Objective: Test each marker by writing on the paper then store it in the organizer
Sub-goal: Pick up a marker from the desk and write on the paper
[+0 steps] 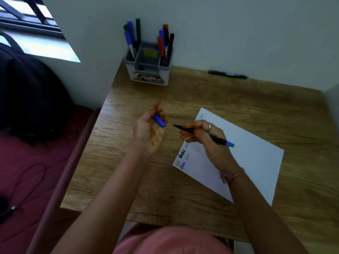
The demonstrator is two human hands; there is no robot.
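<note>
My right hand [205, 136] grips an uncapped black marker [218, 140] with a blue end, tip pointing left, above the left edge of the white paper [253, 158]. My left hand [150, 129] holds the marker's blue cap [159, 121] between its fingers, a short gap left of the tip. The paper carries several scribbled words in black and blue near its left corner. The grey organizer [146, 68] stands at the table's back left against the wall, with several blue, red, green and black markers upright in its outer compartments.
One black marker with a green end [228, 74] lies on the wooden table [201, 92] by the wall at the back right. A dark bag [27, 99] sits on a maroon bed to the left, with a black cable [25, 180] nearby.
</note>
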